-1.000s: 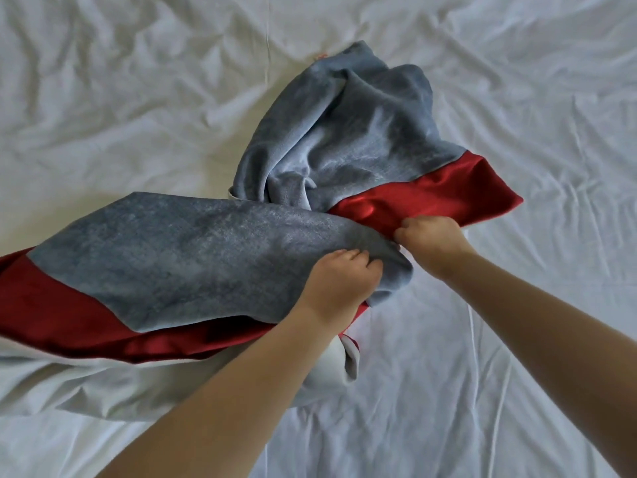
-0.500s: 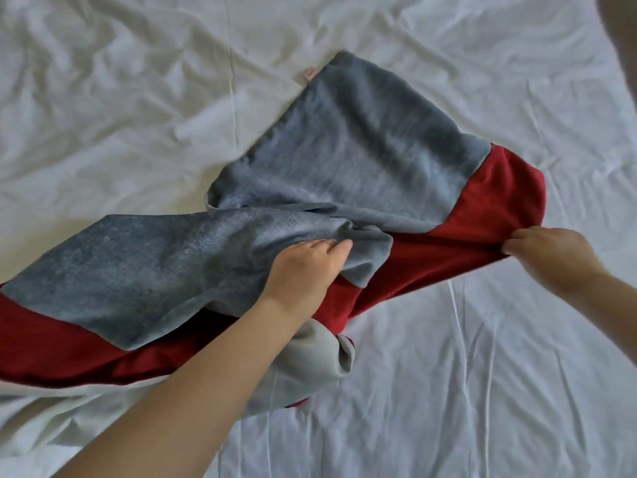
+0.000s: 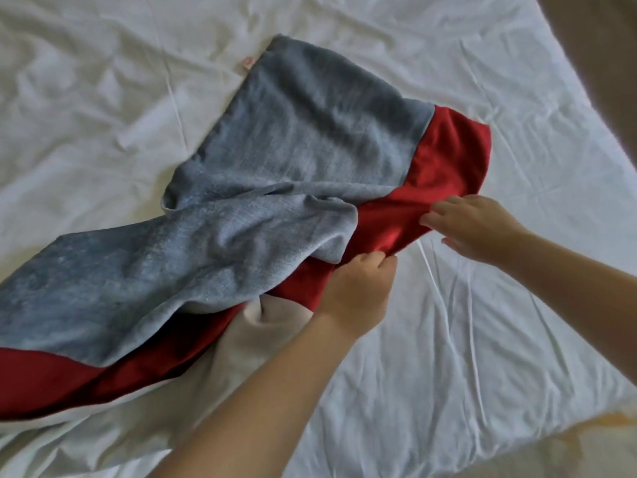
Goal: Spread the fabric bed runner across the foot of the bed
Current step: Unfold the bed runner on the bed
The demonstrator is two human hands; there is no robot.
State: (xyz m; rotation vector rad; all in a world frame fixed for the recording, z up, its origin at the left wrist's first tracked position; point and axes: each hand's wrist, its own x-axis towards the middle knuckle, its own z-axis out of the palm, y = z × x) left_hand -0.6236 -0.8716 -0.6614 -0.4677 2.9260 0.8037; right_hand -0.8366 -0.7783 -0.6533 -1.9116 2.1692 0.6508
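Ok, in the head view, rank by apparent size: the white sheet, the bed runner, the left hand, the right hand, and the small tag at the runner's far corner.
1. white sheet
2. bed runner
3. left hand and right hand: they look about alike, so unranked
4. tag, by far the smallest

The runner [image 3: 220, 257] is running off the left edge, so its far end isn't showing. The left hand [image 3: 356, 291] is burying its fingertips in the red fold. That little tag [image 3: 247, 62] is looking too tiny to read.
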